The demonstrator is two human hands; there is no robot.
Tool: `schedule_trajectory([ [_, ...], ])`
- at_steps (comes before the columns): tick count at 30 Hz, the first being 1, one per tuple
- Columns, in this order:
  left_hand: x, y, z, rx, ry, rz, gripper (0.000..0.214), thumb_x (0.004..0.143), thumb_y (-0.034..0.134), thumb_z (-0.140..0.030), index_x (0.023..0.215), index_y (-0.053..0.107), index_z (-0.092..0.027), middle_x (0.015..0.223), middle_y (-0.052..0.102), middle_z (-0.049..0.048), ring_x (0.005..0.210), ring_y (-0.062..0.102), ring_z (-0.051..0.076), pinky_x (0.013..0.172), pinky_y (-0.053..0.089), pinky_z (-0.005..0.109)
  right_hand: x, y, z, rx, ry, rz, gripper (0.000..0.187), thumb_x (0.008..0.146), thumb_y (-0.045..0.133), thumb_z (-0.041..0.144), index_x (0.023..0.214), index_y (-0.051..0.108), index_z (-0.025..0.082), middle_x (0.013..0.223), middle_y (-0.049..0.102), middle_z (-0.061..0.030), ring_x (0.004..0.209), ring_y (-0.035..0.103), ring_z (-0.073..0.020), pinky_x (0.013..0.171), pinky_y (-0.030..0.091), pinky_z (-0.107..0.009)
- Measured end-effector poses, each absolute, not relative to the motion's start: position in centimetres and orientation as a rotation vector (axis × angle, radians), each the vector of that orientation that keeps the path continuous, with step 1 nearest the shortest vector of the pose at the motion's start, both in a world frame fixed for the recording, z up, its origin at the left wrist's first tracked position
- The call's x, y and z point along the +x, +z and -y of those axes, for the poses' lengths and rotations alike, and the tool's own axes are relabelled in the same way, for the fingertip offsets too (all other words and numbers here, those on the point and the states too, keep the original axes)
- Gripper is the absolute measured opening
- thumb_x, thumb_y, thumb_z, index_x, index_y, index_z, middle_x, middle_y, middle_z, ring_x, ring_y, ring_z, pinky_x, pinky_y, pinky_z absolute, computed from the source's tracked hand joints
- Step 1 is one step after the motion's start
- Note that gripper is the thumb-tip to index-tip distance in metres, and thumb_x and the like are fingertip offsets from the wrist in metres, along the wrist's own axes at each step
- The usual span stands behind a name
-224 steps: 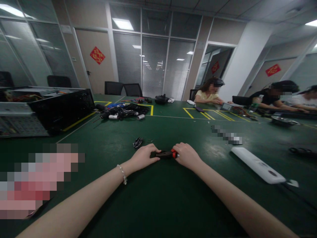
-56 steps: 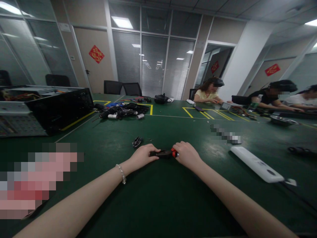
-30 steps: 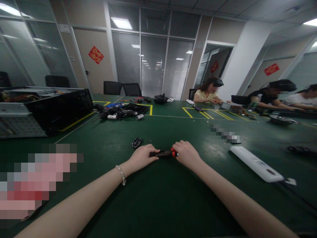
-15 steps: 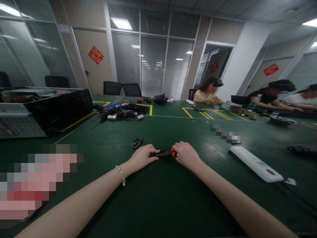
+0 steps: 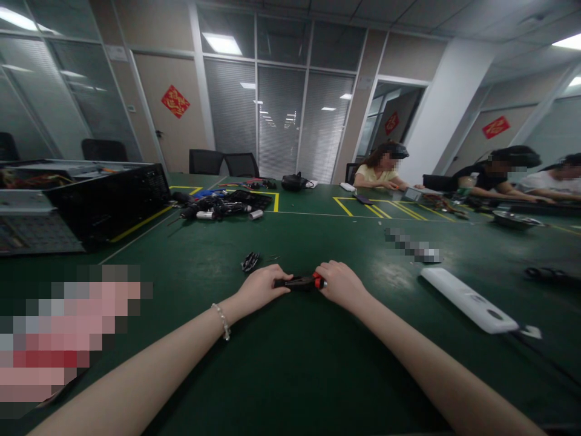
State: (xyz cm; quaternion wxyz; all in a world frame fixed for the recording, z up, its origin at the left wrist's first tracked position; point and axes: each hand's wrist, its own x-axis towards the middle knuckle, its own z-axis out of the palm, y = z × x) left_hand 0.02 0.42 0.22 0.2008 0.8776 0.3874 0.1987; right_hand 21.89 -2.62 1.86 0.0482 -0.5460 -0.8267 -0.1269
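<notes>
Both my arms reach forward over a dark green table (image 5: 290, 375). My left hand (image 5: 259, 287) and my right hand (image 5: 341, 283) rest on the table with fingers curled, facing each other. Between them lies a pair of pliers (image 5: 299, 281) with black jaws and a red and black handle. The right hand is closed round the handle end; the left hand's fingers close on the jaw end. A small black part (image 5: 251, 261) lies just beyond my left hand. A bead bracelet (image 5: 222, 320) is on my left wrist.
A black computer case (image 5: 91, 200) stands at the left. Tools and batteries (image 5: 222, 207) are piled further back. A white power strip (image 5: 467, 300) lies to the right. Other people sit working at the far right side of the table.
Nothing has visibly changed; both hands stay on the pliers in the same place, with only a slight shift of the camera.
</notes>
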Motion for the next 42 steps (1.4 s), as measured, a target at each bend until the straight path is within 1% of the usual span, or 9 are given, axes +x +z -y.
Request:
schedule_trajectory([
  [5,-0.03,0.45,-0.24,2.469,0.552,-1.089,0.031,0.075,0.055,-0.032,0.106,0.056,-0.026,0.092,0.055,-0.0004,0.074,0.052,0.013,0.065,0.039,0.024,21.61,2.23,2.92,-1.685,-0.44,2.523,0.017,0.069,0.052,0.021,0.085,0.058,0.016,0.082,0.059,-0.0048,0.074,0.05,-0.0163,0.065,0.036,-0.027],
  [11,-0.06,0.52,-0.13,2.473,0.563,-1.084,0.031,0.075,0.055,-0.034,0.106,0.056,-0.026,0.091,0.055,-0.0007,0.074,0.052,0.013,0.065,0.038,0.023,21.7,2.39,2.81,-1.64,-0.529,2.551,0.016,0.072,0.049,0.017,0.085,0.057,0.015,0.086,0.058,-0.0065,0.077,0.049,-0.0172,0.066,0.035,-0.028],
  [15,-0.04,0.36,-0.25,2.48,0.577,-1.065,0.031,0.075,0.056,-0.032,0.105,0.056,-0.026,0.091,0.054,-0.0011,0.074,0.051,0.013,0.064,0.038,0.023,21.93,2.21,2.54,-1.6,-0.514,2.557,0.017,0.07,0.05,0.016,0.086,0.057,0.016,0.086,0.058,-0.0057,0.077,0.049,-0.0168,0.067,0.034,-0.027],
  [22,0.06,0.42,-0.28,2.475,0.555,-1.084,0.031,0.075,0.057,-0.029,0.105,0.056,-0.026,0.09,0.053,-0.0015,0.069,0.05,0.012,0.062,0.038,0.022,21.92,1.97,2.51,-1.633,-0.435,2.544,0.015,0.069,0.052,0.018,0.083,0.057,0.017,0.082,0.059,-0.0036,0.074,0.049,-0.016,0.064,0.034,-0.026],
  [30,0.08,0.8,0.01,2.467,0.558,-1.091,0.03,0.075,0.056,-0.031,0.104,0.057,-0.025,0.092,0.055,-0.0009,0.078,0.052,0.014,0.068,0.039,0.024,21.72,2.26,2.91,-1.639,-0.508,2.531,0.015,0.07,0.051,0.017,0.084,0.057,0.016,0.083,0.058,-0.0054,0.075,0.049,-0.0168,0.065,0.034,-0.027],
  [35,0.04,0.8,0.08,2.452,0.553,-1.09,0.031,0.075,0.056,-0.03,0.105,0.056,-0.024,0.092,0.055,-0.0005,0.075,0.053,0.013,0.065,0.039,0.023,21.9,2.14,2.63,-1.611,-0.54,2.548,0.016,0.071,0.05,0.015,0.085,0.057,0.016,0.084,0.058,-0.0056,0.076,0.049,-0.0166,0.066,0.034,-0.027],
  [42,0.03,0.66,-0.06,2.473,0.551,-1.058,0.031,0.075,0.056,-0.029,0.106,0.056,-0.026,0.093,0.054,-0.0012,0.073,0.052,0.013,0.063,0.038,0.022,22.13,1.86,2.48,-1.609,-0.41,2.537,0.015,0.07,0.051,0.018,0.084,0.057,0.017,0.083,0.059,-0.0036,0.074,0.049,-0.015,0.066,0.034,-0.025],
])
